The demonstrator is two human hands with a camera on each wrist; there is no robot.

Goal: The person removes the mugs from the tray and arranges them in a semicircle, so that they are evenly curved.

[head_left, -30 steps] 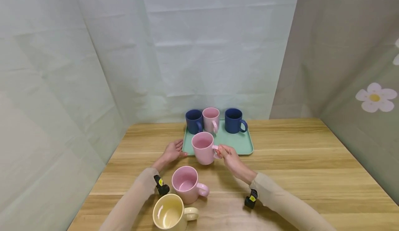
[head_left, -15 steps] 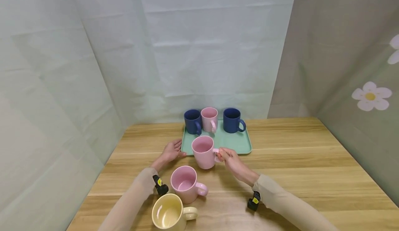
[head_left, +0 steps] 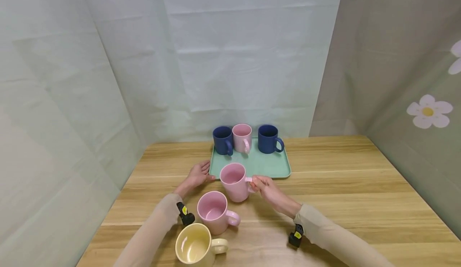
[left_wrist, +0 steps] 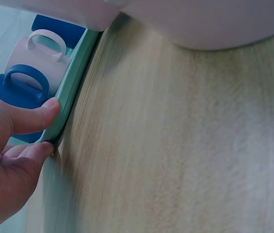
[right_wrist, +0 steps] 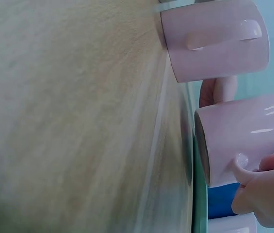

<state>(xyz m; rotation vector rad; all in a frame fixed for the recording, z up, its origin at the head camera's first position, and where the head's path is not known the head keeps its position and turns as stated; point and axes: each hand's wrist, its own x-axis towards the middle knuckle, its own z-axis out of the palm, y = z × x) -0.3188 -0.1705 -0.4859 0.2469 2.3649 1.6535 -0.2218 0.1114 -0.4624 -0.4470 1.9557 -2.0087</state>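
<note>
My right hand (head_left: pixel 268 189) pinches the handle of a pink mug (head_left: pixel 235 185), held above the table just in front of the green tray (head_left: pixel 266 169). In the right wrist view this pink mug (right_wrist: pixel 244 136) shows its base off the table. My left hand (head_left: pixel 197 175) touches the tray's front left corner, fingers extended along the left side and thumb at the front rim. On the tray stand a blue mug (head_left: pixel 222 142), a pink mug (head_left: pixel 240 141) close beside it, and another blue mug (head_left: pixel 267 141) to the right.
Nearer me a pink mug (head_left: pixel 211 217) and a yellow mug (head_left: pixel 196 247) stand on the wooden table (head_left: pixel 360 195), between my forearms. Pale cloth (head_left: pixel 252 59) hangs behind the table, and a flowered cloth (head_left: pixel 389 79) hangs on the right.
My right hand has drawn the held pink mug toward me, from over the tray's front edge to in front of it. The left hand stays at the tray corner.
</note>
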